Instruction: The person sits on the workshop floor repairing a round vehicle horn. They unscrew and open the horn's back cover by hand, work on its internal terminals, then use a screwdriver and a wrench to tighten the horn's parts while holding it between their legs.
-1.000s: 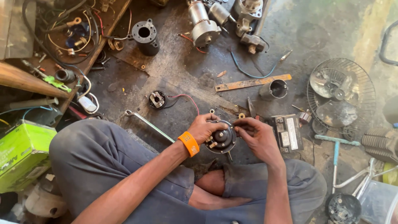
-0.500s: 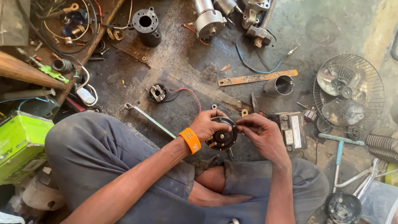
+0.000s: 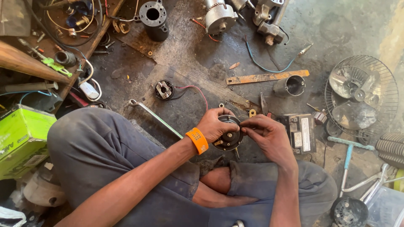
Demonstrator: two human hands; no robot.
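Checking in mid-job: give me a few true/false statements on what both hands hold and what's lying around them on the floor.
1. Both hands hold the round black motor part. True.
2. The left hand wears an orange wristband. True.
3. The right hand grips the wrench. False: the wrench lies on the floor, left of the hands.
4. The wire fan guard rests in the lap. False: it lies on the floor, far right.
5. A green box sits at the left. True.
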